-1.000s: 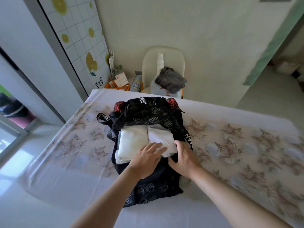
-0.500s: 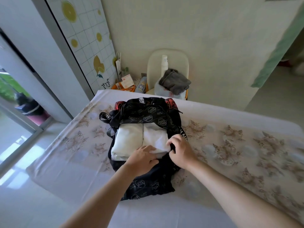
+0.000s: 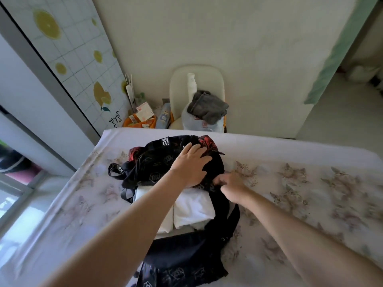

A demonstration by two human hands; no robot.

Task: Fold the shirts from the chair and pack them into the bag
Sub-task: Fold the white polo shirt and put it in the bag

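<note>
A black printed bag (image 3: 186, 259) lies open on the bed, and folded white shirts (image 3: 192, 210) show in its opening. My left hand (image 3: 191, 164) lies flat with spread fingers on the bag's upper flap. My right hand (image 3: 230, 184) pinches the bag's black fabric at the right edge of the opening. Behind the bed stands a cream chair (image 3: 196, 79) with a crumpled grey garment (image 3: 208, 106) on top of a pale bundle.
The bed sheet (image 3: 300, 183) with a faded floral print spreads to both sides of the bag. Left of the chair sit an orange container (image 3: 141, 123) and small boxes. A sliding glass door is at the far left, a doorway at the right.
My left hand left the white shirts and moved up onto the bag's top flap. My right hand shifted up along the right rim. The camera has moved closer.
</note>
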